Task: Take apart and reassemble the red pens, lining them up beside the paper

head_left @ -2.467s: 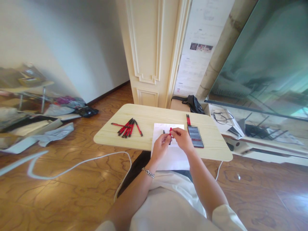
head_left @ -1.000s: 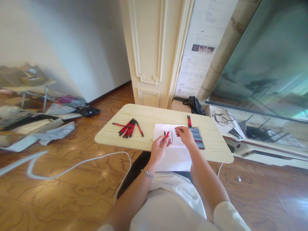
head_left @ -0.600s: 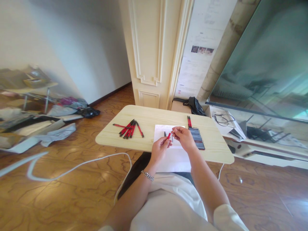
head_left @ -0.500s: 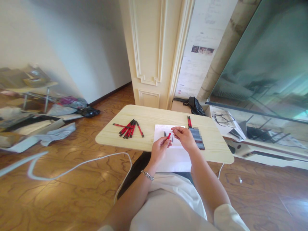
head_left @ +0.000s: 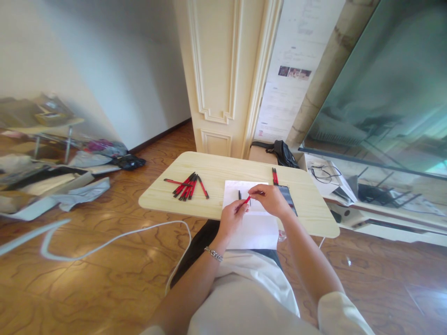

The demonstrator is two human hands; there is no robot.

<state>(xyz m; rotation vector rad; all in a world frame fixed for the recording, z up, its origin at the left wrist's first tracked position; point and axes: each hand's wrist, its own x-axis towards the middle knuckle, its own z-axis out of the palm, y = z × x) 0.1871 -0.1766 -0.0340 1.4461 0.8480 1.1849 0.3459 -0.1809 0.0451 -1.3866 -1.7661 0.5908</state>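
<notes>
My left hand (head_left: 232, 217) is closed in a pinch around a red pen barrel (head_left: 247, 200), which tilts up to the right. At the barrel's upper end, the fingertips of my right hand (head_left: 270, 199) are pinched together; whether they grip the barrel or a small part at its tip is too small to tell. Both hands are over white paper (head_left: 249, 235) that overhangs the table's near edge. A black pen piece (head_left: 240, 195) lies on the paper just beyond my left fingers. Beside it, a thin dark stick is mostly hidden by my hands.
Several red-and-black pens (head_left: 188, 187) lie in a pile on the table (head_left: 216, 163), to the left. Right of the paper lie two more pens (head_left: 274, 176) and a dark flat phone-like device (head_left: 288, 199). A white cable (head_left: 139, 230) runs over the floor.
My right hand has come in to the barrel's upper end, where it was slightly apart before. The barrel now leans more to the right. The right forearm has shifted outward.
</notes>
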